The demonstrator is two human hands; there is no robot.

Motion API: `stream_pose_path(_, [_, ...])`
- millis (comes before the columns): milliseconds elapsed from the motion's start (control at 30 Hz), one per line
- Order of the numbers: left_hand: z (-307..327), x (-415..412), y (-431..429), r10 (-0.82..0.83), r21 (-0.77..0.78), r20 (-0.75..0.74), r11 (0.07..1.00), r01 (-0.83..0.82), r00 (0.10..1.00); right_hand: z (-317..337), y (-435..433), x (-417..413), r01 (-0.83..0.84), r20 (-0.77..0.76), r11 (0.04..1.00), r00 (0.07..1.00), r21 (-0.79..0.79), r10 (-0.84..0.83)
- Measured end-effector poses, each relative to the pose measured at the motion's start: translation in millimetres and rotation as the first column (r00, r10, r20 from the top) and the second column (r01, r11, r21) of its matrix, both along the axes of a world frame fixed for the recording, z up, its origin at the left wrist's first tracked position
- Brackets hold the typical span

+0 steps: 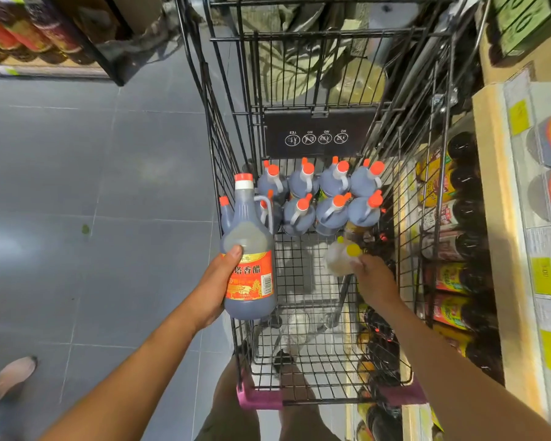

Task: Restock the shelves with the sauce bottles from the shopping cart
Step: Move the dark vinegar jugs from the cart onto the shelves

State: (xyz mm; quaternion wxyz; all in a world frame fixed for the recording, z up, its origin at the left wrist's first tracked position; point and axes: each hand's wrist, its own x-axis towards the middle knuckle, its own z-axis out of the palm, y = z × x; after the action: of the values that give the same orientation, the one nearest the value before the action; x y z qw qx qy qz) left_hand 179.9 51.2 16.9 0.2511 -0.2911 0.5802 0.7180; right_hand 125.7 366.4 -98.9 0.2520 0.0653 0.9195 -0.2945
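Left hand (218, 281) wraps the label of a full, heavy-looking dark vinegar bottle (248, 249) at the cart (312, 345) rim, 9 o'clock; right hand (374, 281) closed around a blurred yellow-capped bottle (342, 256) at 3 o'clock; smooth plastic, likely slippery, so side handle grips safer.

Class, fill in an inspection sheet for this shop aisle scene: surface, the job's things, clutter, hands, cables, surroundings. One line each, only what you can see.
Surface: grey tiled floor with a small green mark; wire shopping cart standing on it.
Job's things: dark sauce bottles with orange caps upright at the cart's far end; one red-labelled dark bottle lifted at the cart's left edge; a pale bottle with a yellow cap, blurred, inside the cart.
Clutter: nothing seen.
Hands: left hand gripping the red-labelled bottle; right hand holding the pale bottle.
Cables: nothing seen.
Surroundings: stocked shelves with yellow price tags on the right; another shelf at upper left; someone's shoe at lower left.
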Motion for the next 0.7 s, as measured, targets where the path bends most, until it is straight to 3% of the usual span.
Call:
stream_pose_path(267, [-6.8,2.9,-0.6,0.021,0.024,-0.038,1.0,-0.02,0.999,-16.5,-8.9,67.2,-0.101,0.059,0.992,0.993,-0.079,0.105])
stream_pose_path(367, [-7.9,3.2,-0.3,0.026,0.023,-0.041,0.999,-0.025,0.999,-16.5,-10.9,79.3,-0.087,0.001,0.991,0.996,-0.103,0.087])
stream_pose_path(500, [-6.0,3.2,0.7,0.022,0.025,-0.041,0.999,-0.021,0.999,-21.9,-11.3,79.3,0.014,0.057,0.986,0.998,-0.165,-0.005])
stream_pose_path(700, [-4.2,3.5,0.6,-0.006,0.014,-0.036,1.0,0.007,0.999,-47.0,-16.4,82.4,0.042,0.014,0.983,0.999,-0.178,-0.04])
